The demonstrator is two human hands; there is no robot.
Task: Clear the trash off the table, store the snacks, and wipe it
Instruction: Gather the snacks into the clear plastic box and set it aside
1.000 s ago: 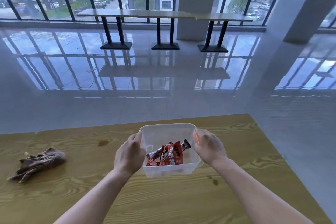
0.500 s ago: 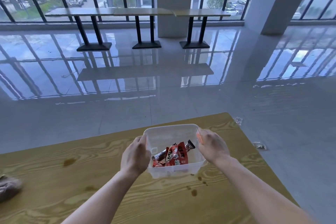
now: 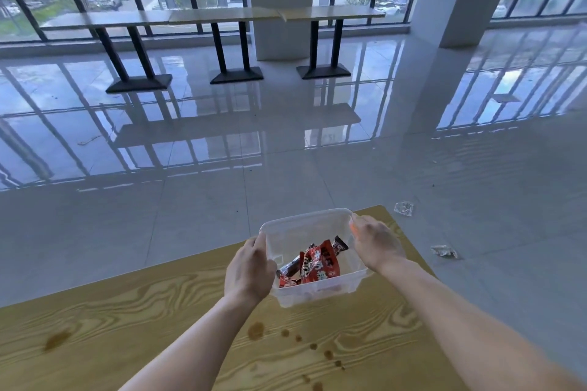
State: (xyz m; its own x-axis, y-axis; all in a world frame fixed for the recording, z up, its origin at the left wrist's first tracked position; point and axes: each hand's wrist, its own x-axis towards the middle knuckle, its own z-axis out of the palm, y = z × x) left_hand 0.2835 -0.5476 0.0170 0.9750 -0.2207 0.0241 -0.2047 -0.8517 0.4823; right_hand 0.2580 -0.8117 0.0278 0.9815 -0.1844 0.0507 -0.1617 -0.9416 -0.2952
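Since the earlier frame both hands have carried the box to the right, and it is now near the far right corner of the table (image 3: 127,311). At the left, a brown stain (image 3: 57,339) sits on the wood. The left hand (image 3: 251,267) grips the left wall of the box (image 3: 305,220). The snacks (image 3: 319,263) lie inside it. The right hand (image 3: 374,243) grips the right wall. I cannot tell if the bottom touches the table. The box looks light, thin, a little flexible and smooth, so I judge that holding two opposite walls just under the rim is safest. At the right, two wrappers (image 3: 404,208) lie on the floor.
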